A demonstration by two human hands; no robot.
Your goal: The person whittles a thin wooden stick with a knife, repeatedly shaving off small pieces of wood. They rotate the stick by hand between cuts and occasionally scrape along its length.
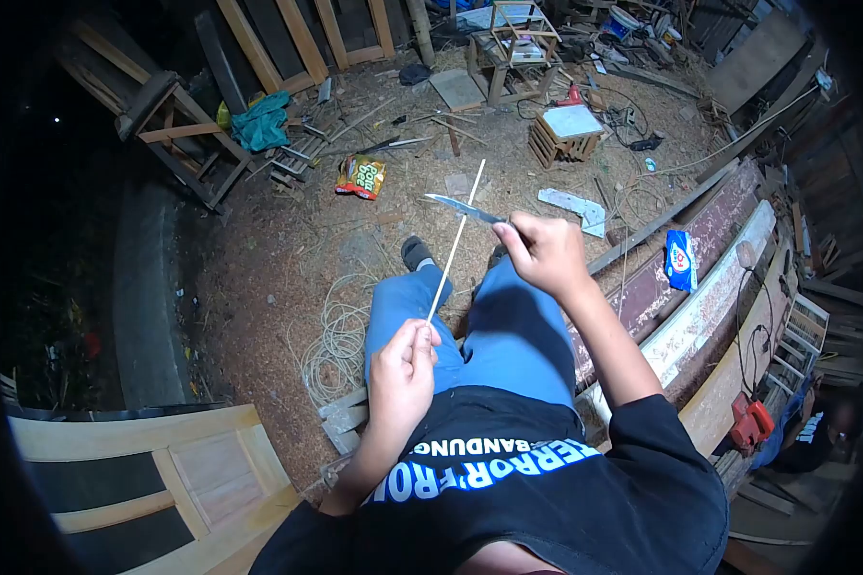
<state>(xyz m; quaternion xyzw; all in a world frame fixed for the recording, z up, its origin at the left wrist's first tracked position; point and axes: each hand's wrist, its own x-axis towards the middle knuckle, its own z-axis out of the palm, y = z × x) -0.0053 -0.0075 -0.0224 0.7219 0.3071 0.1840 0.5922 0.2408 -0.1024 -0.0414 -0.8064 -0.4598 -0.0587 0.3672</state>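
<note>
My left hand [408, 364], low over my lap, is closed with thumb and fingers pinching the near end of a thin pale wooden stick [451, 254]. The stick slants up and away, over the ground beyond my knees. A knife [463, 208] is gripped in my right hand [547, 251], which is closed round its handle above my right thigh. Its blade points left and crosses the stick in the upper part, overlapping it in this view.
A coil of cord [331, 340] lies left of my legs. Beyond are a yellow-red snack bag [361, 177] and a slatted wooden stool [566, 134]. On the right, a blue packet [681, 259] rests on planks near a red tool [750, 422] and another person [815, 431]. A door panel [163, 479] is at lower left.
</note>
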